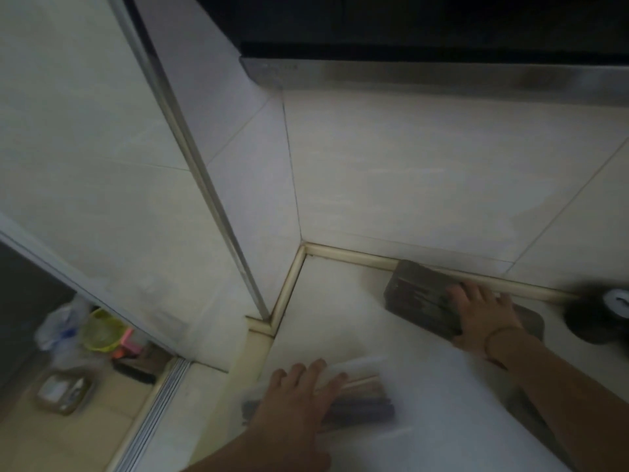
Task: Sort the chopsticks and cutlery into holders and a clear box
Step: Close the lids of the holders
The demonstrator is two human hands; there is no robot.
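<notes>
My left hand point(299, 400) lies over a clear box point(357, 393) on the white counter, fingers spread on its top. Inside the box I see long handles or chopsticks in beige, brown and grey, blurred. Farther right, my right hand point(483, 315) grips the near end of a dark grey-brown rectangular holder point(415, 294) lying on its side near the wall. The holder's contents are hidden.
A tiled wall corner and a beige sealing strip point(289, 287) bound the counter point(442, 420). A dark round object point(602, 315) sits at the right edge. Beyond a metal window rail at the left lie a plastic bag, a yellow-green cup point(100, 330) and a small tray.
</notes>
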